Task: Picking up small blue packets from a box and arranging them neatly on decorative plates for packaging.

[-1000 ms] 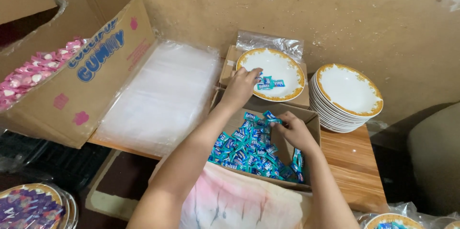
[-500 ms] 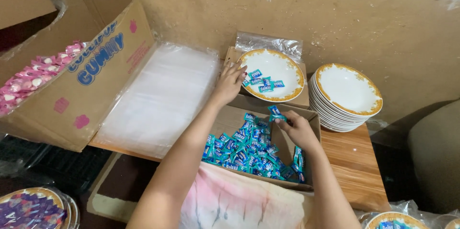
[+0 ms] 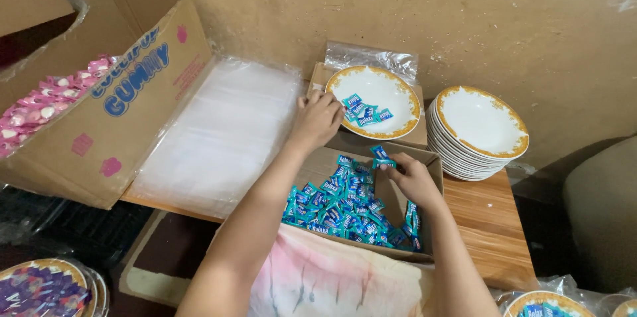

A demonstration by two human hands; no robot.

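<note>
The landmark is the white plate with the orange rim, which lies on a small cardboard box against the wall and carries a few blue-wrapped candies near its middle. The left hand rests just beside the left rim of this plate, fingers curled loosely inward; whether anything lies in its grip cannot be told. The right hand is below the plate, over the open cardboard box of blue candies, and its fingertips pinch a few candies lifted clear of the heap. A stack of matching plates stands just to the right of the landmark plate on the wooden surface. A flat pile of clear plastic bags lies to the left of the plate, and beyond it a large tilted carton holds pink-wrapped candies.
</note>
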